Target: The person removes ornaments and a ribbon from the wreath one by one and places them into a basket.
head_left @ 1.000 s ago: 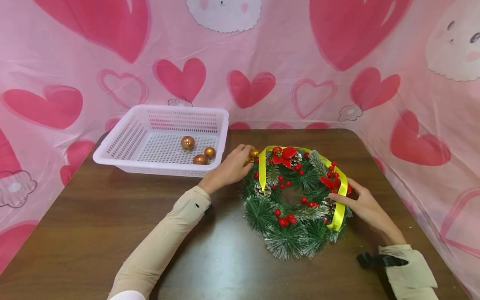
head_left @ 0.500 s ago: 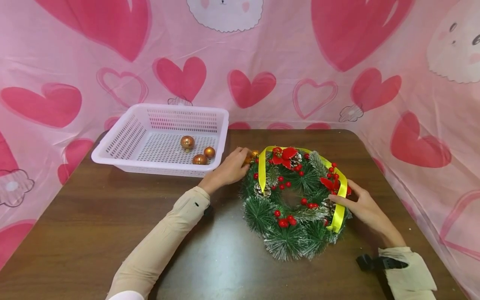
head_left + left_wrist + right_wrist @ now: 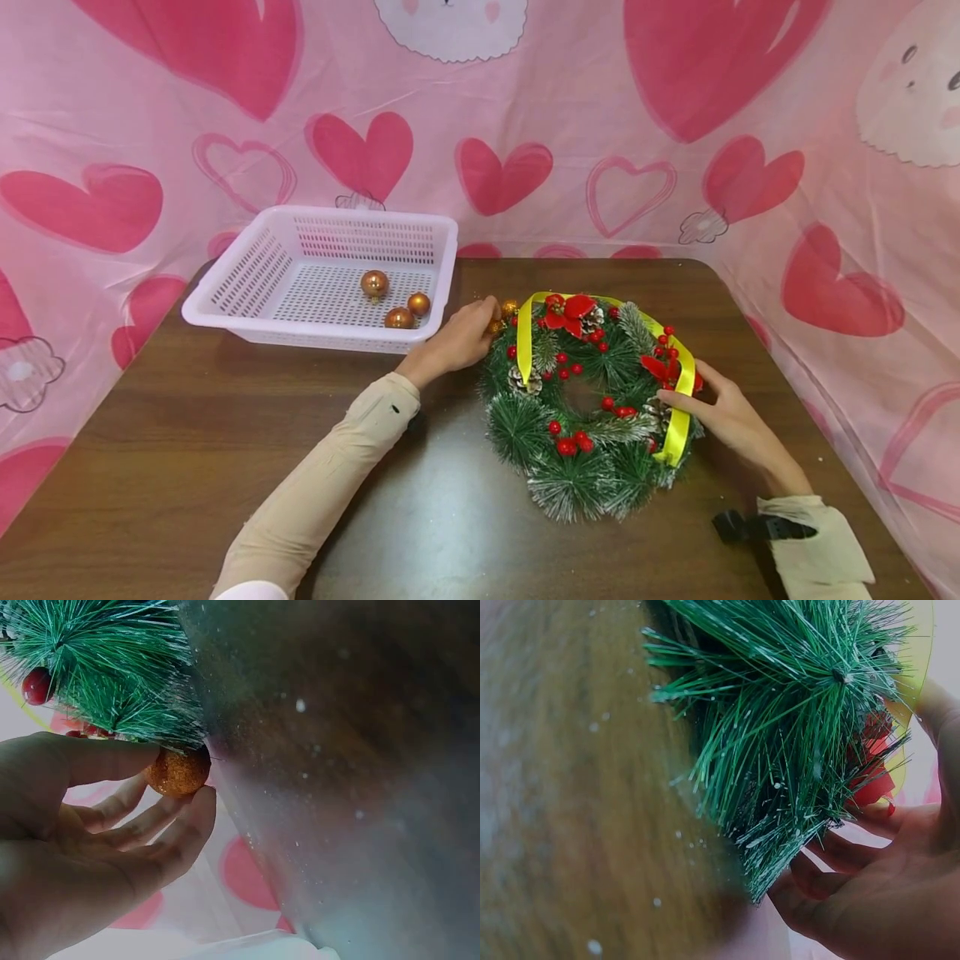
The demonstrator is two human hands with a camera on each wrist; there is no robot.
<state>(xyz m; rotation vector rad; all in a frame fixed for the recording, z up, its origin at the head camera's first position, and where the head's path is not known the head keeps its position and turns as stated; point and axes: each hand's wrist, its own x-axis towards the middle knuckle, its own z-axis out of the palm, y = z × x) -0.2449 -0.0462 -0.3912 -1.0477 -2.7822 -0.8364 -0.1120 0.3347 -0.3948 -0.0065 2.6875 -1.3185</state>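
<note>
A green Christmas wreath with red berries, red flowers and pine cones lies on the table. Yellow ribbon runs over its upper and right sides. At the wreath's upper left edge, my left hand is beside small gold balls. In the left wrist view, its thumb and a finger pinch one glittery gold ball against the green needles. My right hand holds the wreath's right side, thumb over the ribbon and fingers at the outer edge. The right wrist view shows those fingers partly behind the needles.
A white perforated plastic basket stands at the back left, close to my left hand. Inside are three shiny copper-gold balls. Beyond the brown wooden table hangs a pink cloth printed with hearts.
My left hand has shifted slightly down and its fingers have drawn back, so the gold balls at the wreath's edge show more. The right hand and wreath have stayed almost still.
</note>
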